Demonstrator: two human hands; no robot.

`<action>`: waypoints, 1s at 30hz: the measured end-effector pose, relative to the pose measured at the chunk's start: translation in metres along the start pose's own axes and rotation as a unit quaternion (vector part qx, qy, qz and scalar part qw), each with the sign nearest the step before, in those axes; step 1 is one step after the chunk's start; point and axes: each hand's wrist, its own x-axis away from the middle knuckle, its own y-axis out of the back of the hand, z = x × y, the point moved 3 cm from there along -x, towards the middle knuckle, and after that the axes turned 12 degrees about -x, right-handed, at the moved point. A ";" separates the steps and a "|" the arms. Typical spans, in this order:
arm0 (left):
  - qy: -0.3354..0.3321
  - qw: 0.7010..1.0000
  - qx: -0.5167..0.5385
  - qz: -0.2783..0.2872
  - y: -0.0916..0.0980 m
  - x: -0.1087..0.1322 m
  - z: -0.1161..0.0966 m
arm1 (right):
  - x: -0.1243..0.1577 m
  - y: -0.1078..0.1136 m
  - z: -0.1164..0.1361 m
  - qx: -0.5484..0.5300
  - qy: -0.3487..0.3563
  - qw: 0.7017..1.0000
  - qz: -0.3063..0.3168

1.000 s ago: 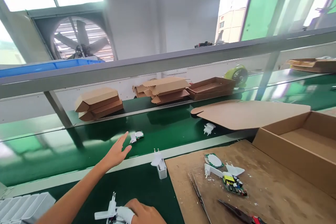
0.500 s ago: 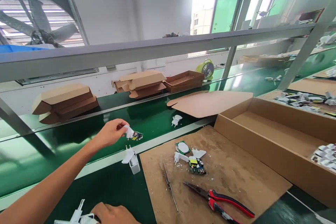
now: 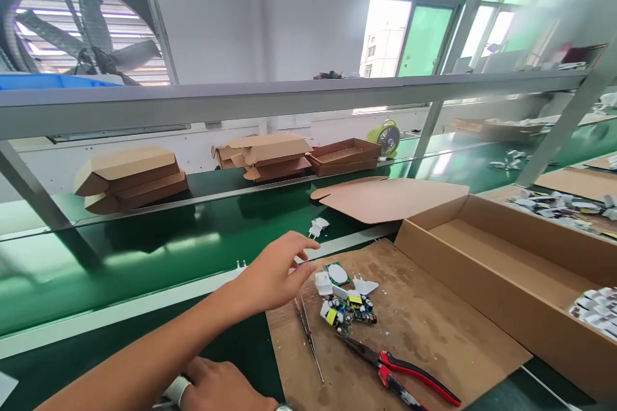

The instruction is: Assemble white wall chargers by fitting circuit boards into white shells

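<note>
My left hand point(image 3: 282, 273) reaches over the left edge of the brown cardboard sheet point(image 3: 424, 321), its fingers apart and nothing in them. Just right of its fingertips lies a charger circuit board point(image 3: 333, 314) with a white plug part point(image 3: 322, 282), against another circuit board point(image 3: 361, 308). Behind them are a green board with a white disc point(image 3: 337, 273) and a white plug piece point(image 3: 365, 285). Low in the view, my right hand point(image 3: 219, 388) is closed at a white plug part point(image 3: 177, 390), mostly hidden by the hand and left forearm.
Tweezers point(image 3: 309, 337) and red-handled long-nose pliers point(image 3: 395, 369) lie on the sheet. A long cardboard box point(image 3: 463, 270) with white pieces stands right. A white plug point(image 3: 318, 227) lies on the green belt point(image 3: 231, 221). A metal rail point(image 3: 289, 97) crosses overhead.
My left hand has moved right from over the belt and let go of the charger board, which now lies on the cardboard. My right hand has shifted slightly right. The view has tilted slightly.
</note>
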 end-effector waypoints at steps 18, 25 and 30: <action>0.268 0.893 0.218 -0.289 0.018 0.270 0.135 | 0.004 0.030 0.004 -0.114 0.080 0.986 -0.097; 0.214 0.945 0.028 -0.244 0.026 0.260 0.112 | 0.003 0.027 -0.002 -0.106 0.077 0.987 -0.093; 0.208 0.949 0.009 -0.237 0.024 0.260 0.109 | -0.001 0.023 -0.004 -0.111 0.042 0.990 -0.076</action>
